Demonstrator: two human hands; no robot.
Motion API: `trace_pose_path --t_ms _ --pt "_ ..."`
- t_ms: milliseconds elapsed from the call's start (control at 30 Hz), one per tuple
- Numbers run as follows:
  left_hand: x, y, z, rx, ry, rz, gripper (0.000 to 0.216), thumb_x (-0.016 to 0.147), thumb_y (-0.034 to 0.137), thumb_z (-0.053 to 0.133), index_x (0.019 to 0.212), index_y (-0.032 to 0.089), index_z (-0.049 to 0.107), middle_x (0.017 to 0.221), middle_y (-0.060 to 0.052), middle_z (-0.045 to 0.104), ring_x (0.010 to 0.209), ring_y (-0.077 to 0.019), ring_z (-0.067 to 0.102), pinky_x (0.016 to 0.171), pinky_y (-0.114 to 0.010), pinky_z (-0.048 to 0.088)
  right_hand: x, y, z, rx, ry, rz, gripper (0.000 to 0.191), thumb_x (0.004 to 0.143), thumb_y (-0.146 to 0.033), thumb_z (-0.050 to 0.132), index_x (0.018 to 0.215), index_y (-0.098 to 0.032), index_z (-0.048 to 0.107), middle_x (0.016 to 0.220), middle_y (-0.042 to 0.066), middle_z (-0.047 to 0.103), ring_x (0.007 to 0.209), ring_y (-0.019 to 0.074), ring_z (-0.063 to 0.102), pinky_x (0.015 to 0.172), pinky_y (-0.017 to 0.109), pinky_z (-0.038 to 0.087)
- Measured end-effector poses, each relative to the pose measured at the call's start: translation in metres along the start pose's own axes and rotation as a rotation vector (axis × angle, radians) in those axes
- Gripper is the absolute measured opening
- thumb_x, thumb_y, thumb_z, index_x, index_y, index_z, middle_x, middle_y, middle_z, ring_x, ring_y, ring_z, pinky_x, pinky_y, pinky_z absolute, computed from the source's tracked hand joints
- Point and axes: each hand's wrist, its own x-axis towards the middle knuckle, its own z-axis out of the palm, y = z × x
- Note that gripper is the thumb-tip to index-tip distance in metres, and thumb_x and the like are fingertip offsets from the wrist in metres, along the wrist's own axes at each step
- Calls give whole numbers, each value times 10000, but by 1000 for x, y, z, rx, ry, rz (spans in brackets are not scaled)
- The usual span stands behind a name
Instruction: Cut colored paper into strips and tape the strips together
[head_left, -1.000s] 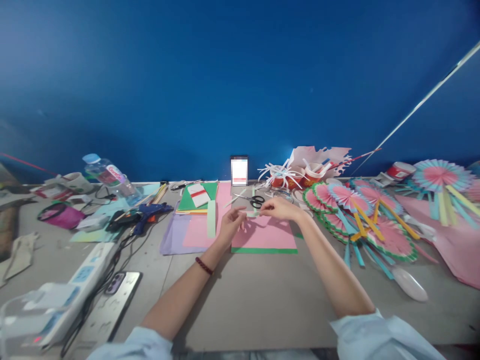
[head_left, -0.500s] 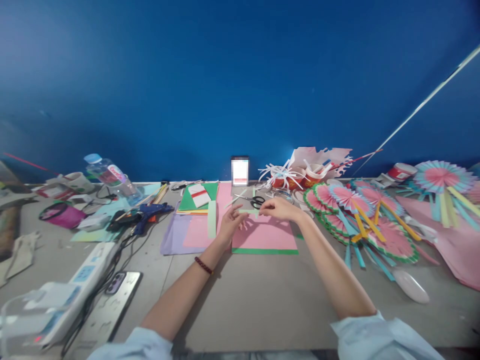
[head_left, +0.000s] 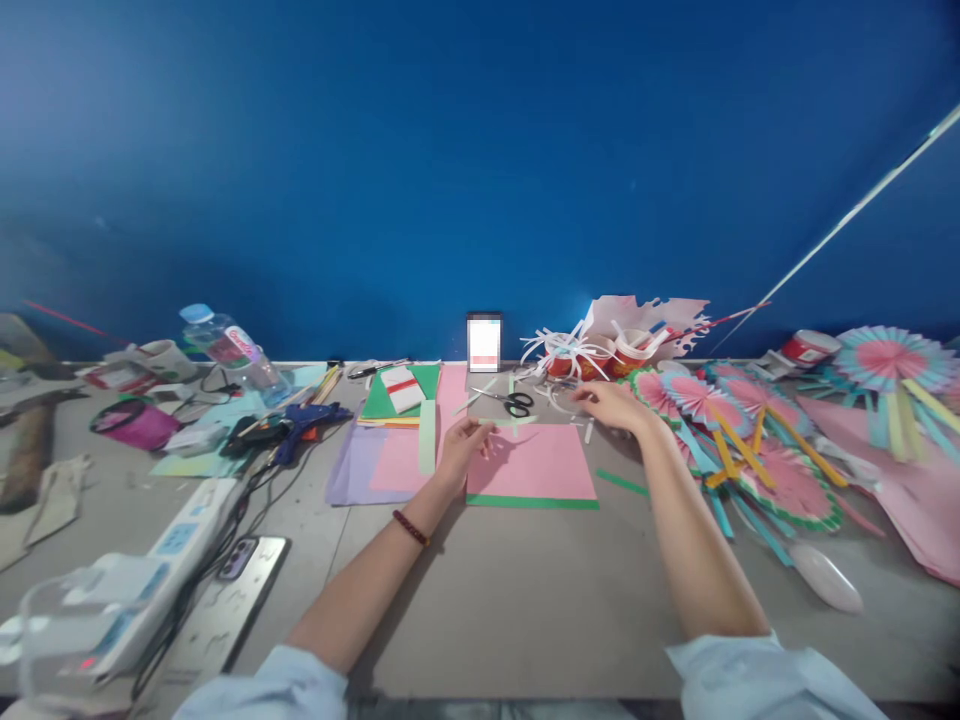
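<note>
The pale strip (head_left: 516, 420) lies just beyond the far edge of the pink sheet (head_left: 532, 462), below the black-handled scissors (head_left: 517, 403). Its near end meets the fingers of the left hand (head_left: 461, 452), whose grip is pinched on it at thumb and forefinger; a dark beaded bracelet (head_left: 411, 527) circles that wrist. The right hand (head_left: 606, 402) is well apart, reaching over the counter (head_left: 510, 600) by the paper cups (head_left: 631, 347) and loose white scraps; its fingers point toward the scraps, but whether its grip is spread or pressed together I cannot tell.

A green band (head_left: 532, 502) runs along the near edge of the pink sheet. Left of the left hand, a light green strip (head_left: 427, 437) stretches across stacked coloured paper, near a white-and-red packet (head_left: 402, 389) on a green sheet (head_left: 369, 403). To the right lie pleated paper fans (head_left: 791, 485) with ribbon-like tails. The blue glue gun (head_left: 309, 418) and a tilted bottle (head_left: 234, 347) are farther left.
</note>
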Motion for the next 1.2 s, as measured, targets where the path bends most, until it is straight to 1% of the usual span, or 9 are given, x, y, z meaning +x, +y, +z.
trace_pose_path --t_ms 100,233,400,533,633,700,900,1067,1200 --pt "0 1 1 12 4 0 335 614 430 766 691 154 594 617 -18 664 433 -76 521 425 -197 416 4 16 3 -119 -16 38 340 761 -59 521 1029 -176 695 1091 80 687 893 177 645 772 220 450" --pt "0 1 2 45 18 6 348 588 440 779 707 158 613 548 18 616 404 -83 526 402 -199 412 12 24 15 -196 -42 36 321 710 -19 583 984 -129 708 1052 130 684 940 205 631 790 229 442" --pt "0 -1 1 59 53 -15 374 563 441 798 735 165 614 498 48 576 389 -92 528 410 -209 424 18 29 24 -202 -35 36 187 726 -87 644 890 -129 724 964 127 689 899 212 625 773 252 435" --pt "1 -3 1 61 35 -12 381 561 453 798 720 162 612 515 44 583 385 -84 522 404 -203 415 20 31 24 -188 -20 6 109 767 -148 635 824 -128 725 995 135 665 940 211 606 805 253 419" --pt "1 -3 1 61 19 -7 369 572 449 795 727 159 628 528 42 584 391 -80 522 409 -202 416 20 31 24 -157 -20 -8 99 771 -137 617 791 -140 714 964 115 672 935 198 602 808 239 413" --pt "0 -3 0 59 7 -5 357 587 444 790 730 156 633 539 38 588 401 -78 523 419 -202 419 19 30 23 -128 -23 -3 107 778 -127 594 787 -153 698 920 90 685 890 182 610 772 227 416" --pt "0 -5 0 91 -35 34 341 637 455 757 725 153 625 576 14 615 428 -93 543 420 -209 409 10 20 11 -34 27 49 191 873 -200 445 940 -183 623 828 51 703 673 149 609 605 222 397" --pt "0 -8 1 131 -46 51 314 652 438 744 733 160 624 569 12 614 436 -105 550 417 -216 392 3 10 1 9 106 11 215 868 -239 441 1001 -207 607 814 32 699 660 152 597 608 231 384" --pt "-1 -7 1 151 -78 71 302 662 437 736 740 165 631 555 16 607 448 -112 559 425 -216 389 1 5 -2 45 155 -51 249 861 -277 460 997 -206 655 823 33 700 676 157 596 633 242 400"
